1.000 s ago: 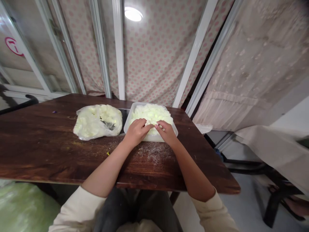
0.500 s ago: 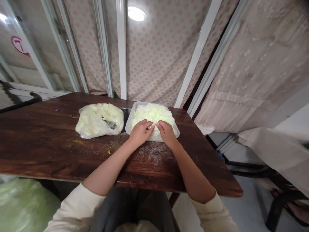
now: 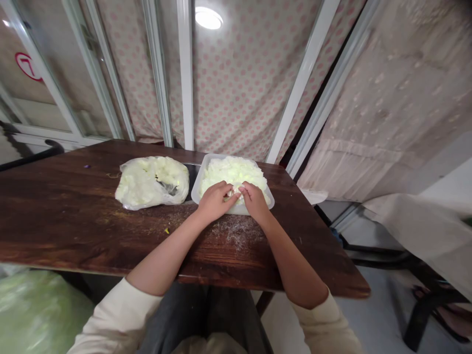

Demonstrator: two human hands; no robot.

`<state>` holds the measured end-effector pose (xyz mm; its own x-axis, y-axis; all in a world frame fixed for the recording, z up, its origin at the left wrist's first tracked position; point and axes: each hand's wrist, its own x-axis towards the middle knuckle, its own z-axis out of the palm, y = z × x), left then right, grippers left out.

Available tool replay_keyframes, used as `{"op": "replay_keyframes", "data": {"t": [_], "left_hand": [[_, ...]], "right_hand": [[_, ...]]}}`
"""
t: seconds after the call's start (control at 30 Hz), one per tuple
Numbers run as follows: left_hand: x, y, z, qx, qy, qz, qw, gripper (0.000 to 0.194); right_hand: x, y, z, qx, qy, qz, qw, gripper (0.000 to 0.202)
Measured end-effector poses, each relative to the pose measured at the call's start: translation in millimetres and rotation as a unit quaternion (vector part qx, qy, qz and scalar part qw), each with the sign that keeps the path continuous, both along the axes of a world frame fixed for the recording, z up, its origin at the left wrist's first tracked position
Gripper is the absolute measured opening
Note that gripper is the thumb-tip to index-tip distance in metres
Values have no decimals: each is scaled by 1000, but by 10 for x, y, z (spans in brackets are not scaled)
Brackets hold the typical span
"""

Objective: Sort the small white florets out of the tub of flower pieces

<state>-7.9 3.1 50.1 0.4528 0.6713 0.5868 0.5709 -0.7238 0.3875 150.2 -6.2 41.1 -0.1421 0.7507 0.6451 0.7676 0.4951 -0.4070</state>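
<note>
While a bulging greenish bag (image 3: pixel 40 314) sits below the near edge of the desk (image 3: pixel 73 216), a clear plastic bag (image 3: pixel 167 198) full of pale chunks (image 3: pixel 136 182) lies on top, a small yellow fleck (image 3: pixel 167 230) nearer me. Just right of that bag, a white tub (image 3: pixel 239 210) stands heaped with pale shreds (image 3: pixel 234 169). Across its near side, my left hand (image 3: pixel 214 200) curls, thumb and forefinger pinched on a whitish bit (image 3: pixel 236 190); my right hand (image 3: pixel 255 200) meets it opposite, fingers clamped on the same bit, just over the heap.
</note>
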Motion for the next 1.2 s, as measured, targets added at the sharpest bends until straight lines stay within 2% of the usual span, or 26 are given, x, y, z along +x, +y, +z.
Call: {"op": "replay_keyframes", "data": {"t": [0.27,0.53,0.73,0.9,1.07,1.2], "left_hand": [[-6,46,-38,19,4,36,999,21],[23,27,-22,29,34,58,997,30],[25,27,-25,29,35,64,997,32],[28,29,-33,16,28,46,998,36],[93,146,85,-28,-17,24,999,29],[164,347,201,-8,-38,12,999,24]], "right_hand": [[6,-6,11,-10,-48,7,999,31],[-5,50,-42,-25,-40,-20,999,32],[-5,46,-6,-23,-22,-15,999,27],[-2,45,-9,-25,-3,-11,1000,25],[-21,142,107,-10,1,-26,1000,25],[-35,315,226,7,53,-1,999,25]]}}
